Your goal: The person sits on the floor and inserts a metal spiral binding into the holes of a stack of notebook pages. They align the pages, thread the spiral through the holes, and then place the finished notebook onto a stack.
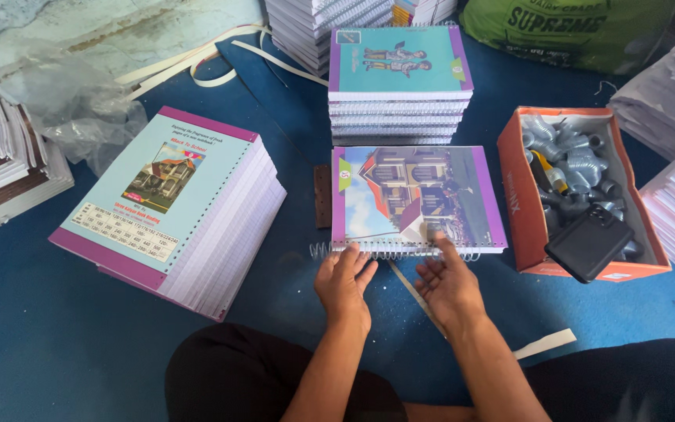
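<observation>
Blue floor: left hand [344, 283] and right hand [448, 283], open-fingered, press a wire coil [337, 252] (loose-ended, could skip holes) into a notebook [417, 198].

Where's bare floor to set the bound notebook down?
Bare blue floor left of the left hand, below the tilted stack. A narrower strip lies between notebook and orange box. Behind, stacks crowd it.

The person's two forearms are bare up from each grip, with no sleeves, watch, rings or bracelets visible. The left hand [344, 283] and right hand [448, 285] wear no gloves. Behind the grips, both legs are covered by dark, almost black trousers [228, 375].
</observation>
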